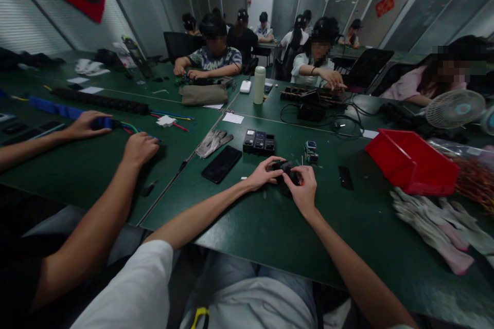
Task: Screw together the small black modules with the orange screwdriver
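Between my two hands is a small black plastic device (286, 167), held just over the green table (239, 216). My left hand (265, 174) grips it from the left, thumb in front and fingers behind. From the right, my right hand (303, 187) pinches it with thumb and forefinger, and a bit of orange shows beside those fingers. The device's exact kind is partly hidden by the fingers. Just behind lies a black block with three bays (259, 142). Small green circuit boards (311, 151) lie to its right, and a flat black piece (346, 178) rests farther right.
A black phone (222, 164) and a grey glove (214, 143) lie left of my hands. At right stand a red bin (411, 162), more gloves (432, 226) and a fan (455, 108). A co-worker's hands (141, 149) handle a wired strip at left. A pale green bottle (259, 85) stands behind.
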A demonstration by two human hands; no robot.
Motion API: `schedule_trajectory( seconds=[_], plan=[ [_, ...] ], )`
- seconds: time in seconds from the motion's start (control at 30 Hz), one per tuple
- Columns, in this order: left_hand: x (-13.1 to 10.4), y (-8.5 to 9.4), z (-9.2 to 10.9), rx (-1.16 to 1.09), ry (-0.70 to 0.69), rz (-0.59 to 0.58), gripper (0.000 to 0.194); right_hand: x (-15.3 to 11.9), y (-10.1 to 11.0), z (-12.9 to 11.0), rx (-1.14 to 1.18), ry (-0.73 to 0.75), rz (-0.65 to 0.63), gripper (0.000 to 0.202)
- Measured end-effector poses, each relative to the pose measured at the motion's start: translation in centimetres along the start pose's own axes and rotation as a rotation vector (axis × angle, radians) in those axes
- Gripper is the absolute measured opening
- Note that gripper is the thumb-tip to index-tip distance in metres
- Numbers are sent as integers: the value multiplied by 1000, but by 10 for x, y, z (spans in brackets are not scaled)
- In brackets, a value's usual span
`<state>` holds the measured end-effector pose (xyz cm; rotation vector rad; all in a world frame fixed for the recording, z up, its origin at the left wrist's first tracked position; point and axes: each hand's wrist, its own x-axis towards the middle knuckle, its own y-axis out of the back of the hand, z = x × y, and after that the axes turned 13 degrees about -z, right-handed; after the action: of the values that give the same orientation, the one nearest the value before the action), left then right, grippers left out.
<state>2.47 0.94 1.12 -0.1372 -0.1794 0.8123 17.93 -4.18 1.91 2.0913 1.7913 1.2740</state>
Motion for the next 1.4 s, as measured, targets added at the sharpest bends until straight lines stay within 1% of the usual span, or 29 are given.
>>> schedule_trajectory(
  seconds=[0.27, 0.53, 0.83, 0.97, 1.03, 1.17, 1.3, 1.4],
  plan=[
    [0, 1, -1, -4, -8, 3, 54, 0, 0, -2, 12, 0, -13, 20],
    [3, 5, -4, -97, 5, -20, 55, -1, -1, 2, -2, 18, -27, 20],
    [1, 12, 1, -246, 77, -93, 59, 0, 3, 9, -50, 101, -74, 20],
    [-1, 17, 5, -211, 93, -159, 59, 0, 4, 9, -35, 115, -110, 21],
    [-2, 20, 7, -176, 95, -171, 58, 1, 4, 9, -30, 116, -127, 23],
    [-2, 26, 7, -86, 95, -157, 58, 3, 8, 14, -54, 124, -188, 33],
    [0, 35, 5, -31, 65, -113, 60, 8, 20, 29, -134, 141, -293, 59],
    [1, 40, 3, 5, 28, -80, 60, 10, 28, 40, -162, 128, -342, 63]
  ],
)
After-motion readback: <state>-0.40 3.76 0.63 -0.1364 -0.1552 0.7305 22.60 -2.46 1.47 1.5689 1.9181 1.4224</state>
